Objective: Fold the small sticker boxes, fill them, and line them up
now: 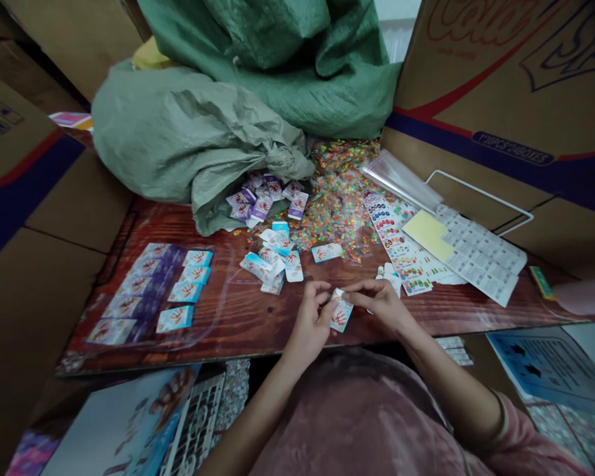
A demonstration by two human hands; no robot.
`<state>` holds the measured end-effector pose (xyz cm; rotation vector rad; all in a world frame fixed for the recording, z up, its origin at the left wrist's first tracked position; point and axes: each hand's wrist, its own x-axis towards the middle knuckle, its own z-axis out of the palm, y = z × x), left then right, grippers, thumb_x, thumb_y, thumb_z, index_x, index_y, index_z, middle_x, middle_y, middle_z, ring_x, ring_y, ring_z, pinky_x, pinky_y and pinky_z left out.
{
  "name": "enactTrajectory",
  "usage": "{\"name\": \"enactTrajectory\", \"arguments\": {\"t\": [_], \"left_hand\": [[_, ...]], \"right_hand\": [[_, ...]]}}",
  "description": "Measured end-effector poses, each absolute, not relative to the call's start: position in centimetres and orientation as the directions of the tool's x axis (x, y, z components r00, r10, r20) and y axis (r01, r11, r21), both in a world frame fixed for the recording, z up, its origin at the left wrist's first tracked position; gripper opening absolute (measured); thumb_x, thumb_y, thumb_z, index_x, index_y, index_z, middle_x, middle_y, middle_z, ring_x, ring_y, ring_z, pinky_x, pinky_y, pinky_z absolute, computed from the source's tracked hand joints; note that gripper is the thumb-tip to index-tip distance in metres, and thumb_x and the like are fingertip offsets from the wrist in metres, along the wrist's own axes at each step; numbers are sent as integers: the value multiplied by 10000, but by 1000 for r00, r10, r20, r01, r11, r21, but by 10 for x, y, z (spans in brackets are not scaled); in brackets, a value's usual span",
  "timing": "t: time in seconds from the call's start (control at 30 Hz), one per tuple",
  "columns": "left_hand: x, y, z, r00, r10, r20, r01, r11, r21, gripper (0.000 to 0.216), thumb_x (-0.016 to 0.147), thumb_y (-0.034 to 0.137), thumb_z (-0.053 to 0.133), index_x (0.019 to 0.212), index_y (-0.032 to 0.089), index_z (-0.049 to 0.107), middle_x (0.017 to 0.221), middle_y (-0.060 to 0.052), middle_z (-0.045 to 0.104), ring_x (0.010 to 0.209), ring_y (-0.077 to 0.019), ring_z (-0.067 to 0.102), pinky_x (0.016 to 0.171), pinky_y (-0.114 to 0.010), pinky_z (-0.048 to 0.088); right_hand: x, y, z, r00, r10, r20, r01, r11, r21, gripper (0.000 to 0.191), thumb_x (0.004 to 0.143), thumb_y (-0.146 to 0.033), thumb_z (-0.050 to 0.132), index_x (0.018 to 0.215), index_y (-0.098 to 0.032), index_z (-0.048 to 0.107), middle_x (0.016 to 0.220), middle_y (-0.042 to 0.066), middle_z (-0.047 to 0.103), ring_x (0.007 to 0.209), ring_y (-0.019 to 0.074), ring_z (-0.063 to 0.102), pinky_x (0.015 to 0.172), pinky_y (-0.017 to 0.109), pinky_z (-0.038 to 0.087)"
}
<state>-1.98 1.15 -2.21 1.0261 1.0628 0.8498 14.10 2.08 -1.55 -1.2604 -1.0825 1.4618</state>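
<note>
A small white and blue box (341, 312) with a printed hand on it is held near the table's front edge. My left hand (311, 318) grips its left side, thumb across the front. The fingers of my right hand (381, 301) pinch at its upper right corner. Just beyond lies a loose pile of similar blue boxes (276, 254), with a single blue box (326, 252) to its right. Small white pieces (389, 276) lie partly hidden behind my right hand.
At left, purple boxes (135, 285) and blue boxes (183, 291) stand in columns on clear plastic. Sticker sheets (399, 244) and a label sheet (490, 254) lie right. Colourful candy packets (342, 198), a grey-green sack (178, 125) spilling purple boxes, and cardboard cartons (506, 132) bound the table (258, 324).
</note>
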Motion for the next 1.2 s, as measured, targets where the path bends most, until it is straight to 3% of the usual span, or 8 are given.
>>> {"name": "enactTrajectory", "arguments": {"t": [0.1, 0.3, 0.5, 0.73, 0.87, 0.97, 1.07, 1.2], "left_hand": [[-22, 12, -20, 301, 914, -273, -79, 309, 948, 272, 837, 267, 551, 1051, 228, 387, 834, 7, 607, 583, -101, 555, 498, -194, 450], [-27, 16, -14, 360, 917, -170, -3, 184, 983, 290, 859, 218, 533, 1131, 215, 434, 820, 1, 637, 735, -117, 597, 680, -210, 457], [-28, 17, -13, 337, 906, -255, -149, 319, 936, 323, 809, 223, 605, 1094, 193, 457, 730, 21, 630, 658, -105, 588, 639, -199, 453], [-37, 13, -11, 240, 922, -305, -180, 351, 919, 323, 792, 307, 626, 1082, 187, 547, 879, -25, 656, 628, -100, 574, 538, -185, 459], [-56, 14, -21, 169, 932, -319, 24, 320, 947, 301, 823, 391, 554, 1036, 181, 588, 861, -32, 641, 607, -125, 555, 466, -197, 430], [-77, 16, -29, 79, 976, -204, 304, 171, 937, 234, 834, 357, 526, 978, 195, 615, 845, -36, 665, 712, -170, 606, 611, -246, 466], [-97, 15, -33, -21, 991, -135, 553, 124, 824, 204, 825, 296, 536, 985, 229, 642, 863, -47, 698, 791, -222, 642, 714, -297, 451], [-110, 9, -33, -72, 997, 2, 767, 54, 639, 288, 882, 323, 480, 1114, 213, 610, 956, -102, 688, 855, -270, 632, 737, -349, 447]], "right_hand": [[147, 22, -14, -158, 977, -146, -16, -151, -988, 147, 671, -297, 774, 768, -186, 766, 717, 10, 706, 645, 111, 599, 642, 243, 464], [148, 20, -19, -136, 972, -192, -7, -195, -981, 201, 698, -347, 759, 789, -169, 750, 651, 4, 687, 553, 102, 561, 584, 246, 460], [148, 19, -13, -252, 964, 83, 143, 122, -982, 159, 817, -329, 676, 834, -185, 740, 802, 37, 674, 749, 144, 615, 703, 274, 485], [137, 7, -19, -368, 918, 150, 177, 227, -958, 256, 919, -312, 555, 1138, -235, 661, 1036, 58, 637, 968, 165, 610, 839, 300, 480], [132, 24, -18, -439, 879, 183, 340, 351, -873, 270, 950, -294, 488, 1179, -232, 616, 1055, 61, 641, 991, 174, 604, 876, 319, 477], [133, 58, -17, -341, 891, 300, 585, 451, -674, 232, 919, -235, 515, 1122, -185, 614, 1124, 103, 616, 1079, 224, 553, 957, 389, 436], [133, 94, -25, -374, 883, 283, 763, 466, -447, 290, 857, -117, 526, 1140, -135, 586, 1286, 146, 542, 1198, 276, 455, 1034, 454, 360], [132, 118, -38, -484, 859, 167, 796, 511, -324, 304, 830, -68, 490, 1114, -118, 587, 1148, 132, 607, 1192, 281, 431, 1021, 454, 361]]}}
